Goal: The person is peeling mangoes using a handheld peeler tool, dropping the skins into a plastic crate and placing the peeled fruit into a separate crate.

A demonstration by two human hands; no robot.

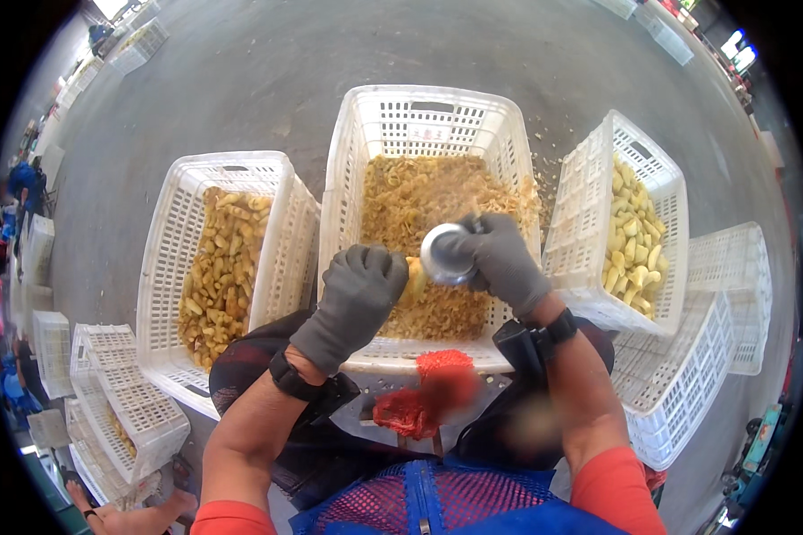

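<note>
My left hand (355, 299), in a grey glove, is closed in a fist around a pale yellow piece (414, 282) that looks like a mushroom stem or root. Its end sticks out toward the right hand. My right hand (506, 263), also gloved, grips a round silver metal tool (448, 254) with a ring-shaped rim. The tool is close against the yellow piece; exact contact is hard to tell. Both hands are above a white slatted crate (333, 192) filled with yellow-brown shavings (428, 192).
On the left, a white crate (159, 259) holds brownish unpeeled-looking pieces (227, 259). To the right, a tilted crate (582, 214) holds smooth pale yellow pieces (633, 236). Stacked crates (678, 357) stand at the lower right. Red material (419, 406) lies between my knees. Another person's arm (138, 515) shows lower left.
</note>
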